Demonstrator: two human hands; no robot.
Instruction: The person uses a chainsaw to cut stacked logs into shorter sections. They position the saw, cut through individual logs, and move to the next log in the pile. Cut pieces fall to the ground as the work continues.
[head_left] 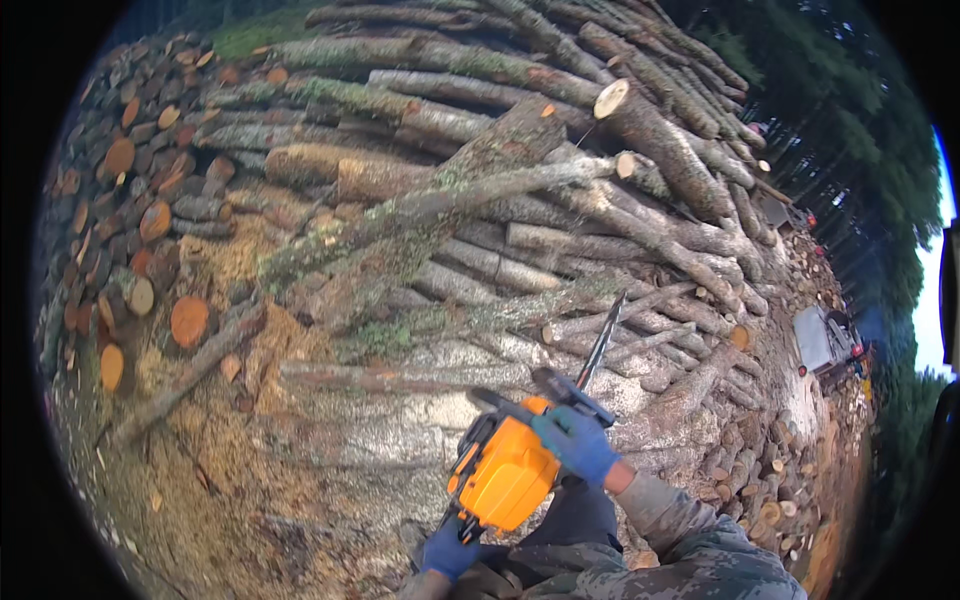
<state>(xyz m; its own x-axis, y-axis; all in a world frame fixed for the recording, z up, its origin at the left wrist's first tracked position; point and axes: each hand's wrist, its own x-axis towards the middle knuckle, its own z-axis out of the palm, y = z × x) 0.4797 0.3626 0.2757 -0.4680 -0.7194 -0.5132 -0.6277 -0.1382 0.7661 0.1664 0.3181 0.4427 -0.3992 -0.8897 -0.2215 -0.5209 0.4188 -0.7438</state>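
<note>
An orange-and-black chainsaw [508,478] is tilted in front of my body, its narrow guide bar [600,345] pointing up and to the right over the logs. My left hand [450,551], in a blue glove, is closed round the black rear handle at the lower left end. On the saw's upper right side, near the front handle, my gloved right hand [578,445] grips with its fingers curled; the hand itself partly hides what it holds. Beyond the saw, a sawdust-covered log [400,378] lies crosswise. The bar's tip overlaps the pile in view; whether it touches wood I cannot tell.
Long mossy logs [430,210] lie heaped across each other ahead. Cut rounds [188,322] are piled at the left, with more short pieces [770,513] at the right. Sawdust and bark cover the ground [210,530]. A grey boxy object [820,340] stands far right, before trees.
</note>
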